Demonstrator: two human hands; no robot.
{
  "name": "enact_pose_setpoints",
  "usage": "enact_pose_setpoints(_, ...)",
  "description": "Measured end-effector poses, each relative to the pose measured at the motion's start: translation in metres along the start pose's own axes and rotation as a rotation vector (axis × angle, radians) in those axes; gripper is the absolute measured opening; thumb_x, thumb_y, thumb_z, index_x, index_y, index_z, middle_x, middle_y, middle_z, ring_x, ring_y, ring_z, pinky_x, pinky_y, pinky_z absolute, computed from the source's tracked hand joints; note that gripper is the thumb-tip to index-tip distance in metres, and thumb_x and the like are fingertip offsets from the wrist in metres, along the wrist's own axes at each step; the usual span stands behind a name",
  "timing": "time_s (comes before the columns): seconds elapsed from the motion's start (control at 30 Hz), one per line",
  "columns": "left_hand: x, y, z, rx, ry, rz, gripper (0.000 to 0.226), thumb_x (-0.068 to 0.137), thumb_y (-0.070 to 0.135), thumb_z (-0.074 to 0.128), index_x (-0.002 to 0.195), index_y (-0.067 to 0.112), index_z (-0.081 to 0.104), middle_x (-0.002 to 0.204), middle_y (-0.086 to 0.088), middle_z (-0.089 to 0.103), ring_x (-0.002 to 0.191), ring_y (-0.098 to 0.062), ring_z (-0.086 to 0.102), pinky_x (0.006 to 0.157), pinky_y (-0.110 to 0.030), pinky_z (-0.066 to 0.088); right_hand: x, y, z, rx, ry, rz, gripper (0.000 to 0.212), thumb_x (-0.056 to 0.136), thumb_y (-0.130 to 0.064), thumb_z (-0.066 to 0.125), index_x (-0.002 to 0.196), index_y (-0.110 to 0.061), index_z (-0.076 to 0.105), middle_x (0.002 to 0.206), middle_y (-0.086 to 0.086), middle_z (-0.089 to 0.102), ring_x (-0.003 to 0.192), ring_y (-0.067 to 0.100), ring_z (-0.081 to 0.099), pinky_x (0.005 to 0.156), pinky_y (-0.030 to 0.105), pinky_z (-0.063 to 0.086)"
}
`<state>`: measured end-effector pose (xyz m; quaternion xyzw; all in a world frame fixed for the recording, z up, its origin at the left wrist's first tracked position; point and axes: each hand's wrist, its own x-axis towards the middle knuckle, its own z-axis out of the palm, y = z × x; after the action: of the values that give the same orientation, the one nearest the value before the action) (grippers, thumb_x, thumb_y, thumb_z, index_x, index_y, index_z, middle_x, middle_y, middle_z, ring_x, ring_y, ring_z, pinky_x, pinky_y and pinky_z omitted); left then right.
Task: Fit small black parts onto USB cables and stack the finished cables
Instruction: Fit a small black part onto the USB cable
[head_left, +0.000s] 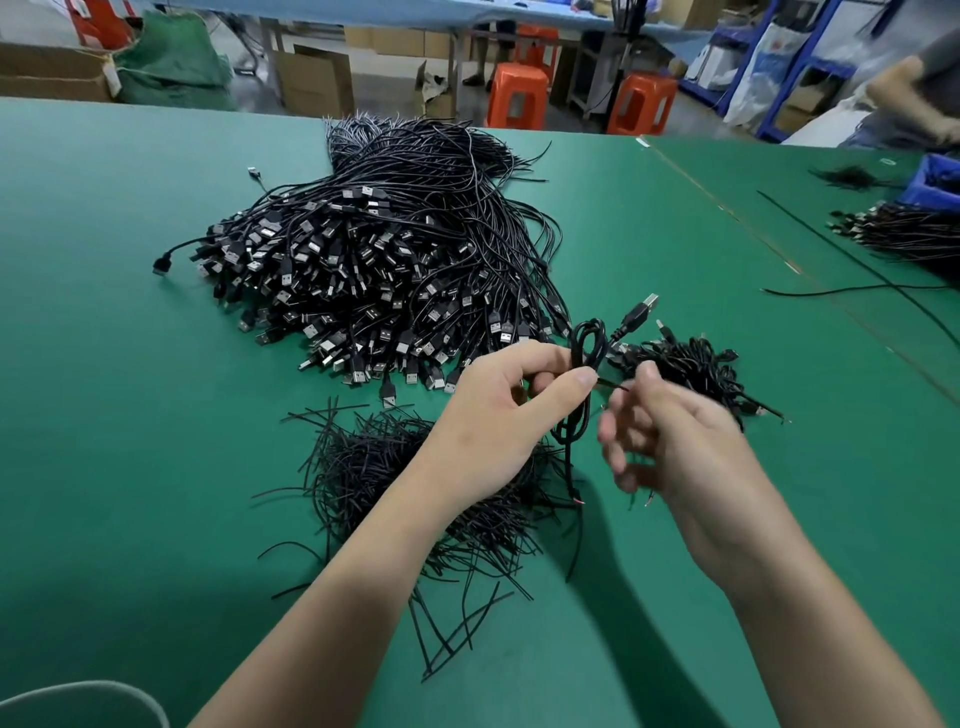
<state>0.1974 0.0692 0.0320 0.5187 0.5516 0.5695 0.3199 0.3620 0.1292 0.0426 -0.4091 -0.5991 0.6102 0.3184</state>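
Head view, table (156, 415): green work surface carrying three black heaps.
Coiled USB cable (587, 345): held above the table between both hands. Its loops are gathered upright, its USB plug (643, 305) points up and to the right, and its tail hangs down.
Left hand (511, 402): enters from the lower left. The thumb and curled fingers pinch the coil at its waist.
Right hand (670, 441): blurred, just beside the coil, with fingers loosely curled. Whether it grips anything cannot be told.
Thin black part (612, 385): runs from the left thumb toward the right hand.
Step in hand (judged): binding the part around the coil.
Good practice: pinch firmly so the loops do not spring apart, and draw the part snugly round the waist, clear of the plug.
Black parts heap (395, 467): under the left forearm.
Unfinished cable pile (363, 280): beyond the hands.
Finished stack (696, 366): just right of the coil, likely the drop point.
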Motion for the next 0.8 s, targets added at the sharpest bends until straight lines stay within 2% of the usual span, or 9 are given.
enact_pose_setpoints(0.07, 0.001, 0.001, -0.001, 0.085, 0.05, 0.068, 0.033, 0.1, 0.022, 0.067, 0.071, 0.03, 0.053, 0.07, 0.014, 0.039, 0.064, -0.004, 0.038, 0.064, -0.016, 0.032, -0.004, 0.001, 0.006, 0.067, -0.087, 0.166, 0.058, 0.098, -0.067, 0.037, 0.071, -0.021, 0.06, 0.062, 0.005, 0.054, 0.046, 0.017, 0.042, 0.045, 0.025, 0.033)
enact_pose_setpoints(0.17, 0.0, -0.002, 0.0, 0.283, 0.066, 0.216, 0.02, 0.097, 0.021, 0.068, 0.079, 0.021, 0.059, 0.076, 0.009, 0.042, 0.075, -0.01, 0.043, 0.072, -0.023, 0.034, -0.006, 0.0, 0.017, 0.158, -0.106, 0.189, 0.06, 0.097, -0.071, 0.036, 0.062, -0.024, 0.052, 0.057, -0.001, 0.039, 0.045, 0.015, 0.03, 0.044, 0.025, 0.025)
enact_pose_setpoints(0.27, 0.001, -0.007, 0.001, 0.392, 0.059, 0.31, 0.007, 0.096, 0.023, 0.068, 0.092, 0.018, 0.069, 0.079, 0.009, 0.043, 0.082, -0.017, 0.047, 0.078, -0.027, 0.039, -0.003, -0.002, 0.023, 0.176, -0.016, 0.139, 0.054, 0.103, -0.057, 0.042, 0.058, -0.026, 0.046, 0.057, -0.005, 0.03, 0.047, 0.012, 0.022, 0.043, 0.023, 0.022)
enact_pose_setpoints(0.4, -0.001, -0.009, 0.004, 0.388, 0.083, 0.337, 0.003, 0.096, 0.021, 0.071, 0.096, 0.024, 0.069, 0.084, 0.005, 0.052, 0.088, -0.017, 0.051, 0.082, -0.028, 0.041, -0.001, 0.002, 0.029, 0.054, 0.131, 0.002, 0.046, 0.105, -0.032, 0.048, 0.062, -0.024, 0.034, 0.057, -0.006, 0.025, 0.051, 0.014, 0.019, 0.046, 0.026, 0.02)
enact_pose_setpoints(0.5, -0.002, -0.006, 0.008, 0.243, 0.073, 0.212, 0.003, 0.097, 0.021, 0.071, 0.095, 0.02, 0.073, 0.091, 0.011, 0.062, 0.09, -0.006, 0.058, 0.079, -0.021, 0.045, 0.0, 0.008, 0.032, -0.166, 0.275, -0.231, 0.045, 0.105, -0.028, 0.046, 0.063, -0.021, 0.033, 0.06, -0.008, 0.029, 0.059, 0.013, 0.024, 0.055, 0.033, 0.021)
enact_pose_setpoints(0.57, -0.002, -0.002, 0.012, 0.031, 0.002, 0.042, 0.016, 0.1, 0.022, 0.067, 0.084, 0.021, 0.07, 0.076, 0.018, 0.06, 0.072, 0.0, 0.054, 0.068, -0.015, 0.044, -0.002, 0.009, 0.033, -0.292, 0.345, -0.386, 0.045, 0.107, -0.031, 0.044, 0.065, -0.018, 0.032, 0.06, -0.011, 0.029, 0.06, 0.009, 0.025, 0.054, 0.03, 0.022)
enact_pose_setpoints(0.6, -0.002, -0.001, 0.014, -0.071, -0.026, -0.049, 0.02, 0.101, 0.023, 0.066, 0.082, 0.018, 0.07, 0.072, 0.018, 0.058, 0.068, 0.0, 0.051, 0.066, -0.016, 0.044, -0.003, 0.009, 0.032, -0.337, 0.371, -0.448, 0.046, 0.107, -0.032, 0.044, 0.066, -0.017, 0.032, 0.06, -0.01, 0.029, 0.059, 0.007, 0.024, 0.052, 0.027, 0.021)
enact_pose_setpoints(0.73, -0.002, 0.004, 0.012, -0.395, -0.127, -0.31, 0.014, 0.101, 0.026, 0.065, 0.094, 0.016, 0.073, 0.081, 0.005, 0.065, 0.075, -0.009, 0.058, 0.071, -0.027, 0.051, -0.003, 0.008, 0.027, -0.519, 0.384, -0.6, 0.046, 0.107, -0.031, 0.047, 0.066, -0.014, 0.038, 0.057, -0.003, 0.03, 0.055, 0.009, 0.027, 0.05, 0.022, 0.022)
enact_pose_setpoints(0.8, -0.001, 0.003, 0.011, -0.461, -0.097, -0.323, 0.017, 0.101, 0.024, 0.066, 0.115, 0.014, 0.066, 0.085, 0.003, 0.071, 0.078, -0.012, 0.065, 0.076, -0.029, 0.054, -0.001, 0.007, 0.024, -0.565, 0.375, -0.605, 0.046, 0.107, -0.029, 0.048, 0.065, -0.011, 0.04, 0.056, -0.001, 0.033, 0.054, 0.009, 0.029, 0.05, 0.022, 0.023)
